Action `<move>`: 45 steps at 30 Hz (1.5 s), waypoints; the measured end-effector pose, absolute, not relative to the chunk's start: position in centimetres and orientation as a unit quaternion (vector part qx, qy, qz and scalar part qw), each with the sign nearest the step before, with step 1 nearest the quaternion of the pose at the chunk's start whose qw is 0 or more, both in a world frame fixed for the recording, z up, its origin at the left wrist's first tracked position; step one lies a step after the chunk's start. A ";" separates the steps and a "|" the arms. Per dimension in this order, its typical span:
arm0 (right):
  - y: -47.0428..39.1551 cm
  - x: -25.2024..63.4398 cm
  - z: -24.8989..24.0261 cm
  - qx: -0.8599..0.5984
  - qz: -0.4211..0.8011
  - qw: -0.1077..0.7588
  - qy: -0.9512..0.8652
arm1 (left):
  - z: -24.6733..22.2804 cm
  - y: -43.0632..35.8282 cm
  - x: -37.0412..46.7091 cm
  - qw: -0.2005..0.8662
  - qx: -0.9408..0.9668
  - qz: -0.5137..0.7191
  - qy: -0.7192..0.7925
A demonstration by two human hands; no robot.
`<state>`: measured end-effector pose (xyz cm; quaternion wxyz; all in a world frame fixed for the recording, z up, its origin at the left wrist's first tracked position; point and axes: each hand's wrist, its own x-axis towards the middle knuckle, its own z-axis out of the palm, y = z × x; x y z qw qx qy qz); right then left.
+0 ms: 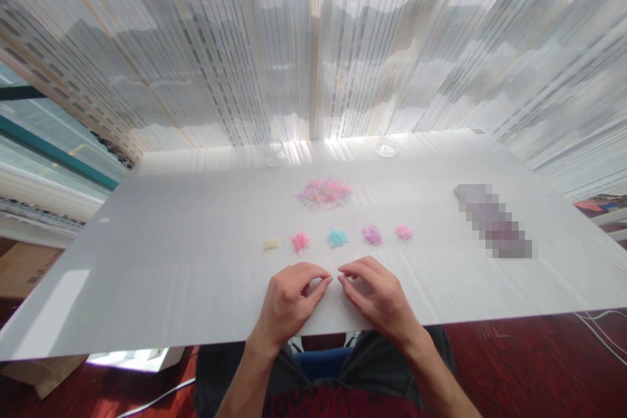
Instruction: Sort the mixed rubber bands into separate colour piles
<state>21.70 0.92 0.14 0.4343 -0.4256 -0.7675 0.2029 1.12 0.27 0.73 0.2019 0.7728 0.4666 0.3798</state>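
My left hand (292, 297) rests near the table's front edge, thumb and forefinger pinched together. Facing it, my right hand (375, 297) is also pinched, its fingertips close to the left ones. Anything between either pair of fingertips is too small to make out. Just beyond the hands, small piles of thin strands lie in a row: pale yellow pile (271, 243), hot pink pile (300, 241), turquoise pile (337, 238), purple pile (372, 234) and light pink pile (404, 232). Behind them spreads a larger mixed-colour heap (324, 194), mostly pink.
Along the back of the white table (196, 287) stand a clear round container (275, 153) and a shallow clear dish or lid (386, 148). A pixelated oblong object (494, 222) lies at the right. Striped sheer curtains (313, 46) hang behind the table.
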 end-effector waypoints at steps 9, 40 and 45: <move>1.0 21.9 0.4 -0.468 0.228 0.458 -0.721 | 1.7 3.3 3.4 0.074 0.755 0.352 0.548; 1.0 22.2 0.5 -0.504 0.253 0.513 -0.647 | 8.0 15.8 0.8 0.078 0.832 0.057 0.546; 0.9 22.2 0.7 -0.505 0.257 0.513 -0.645 | 7.8 18.6 3.3 0.082 0.859 0.019 0.505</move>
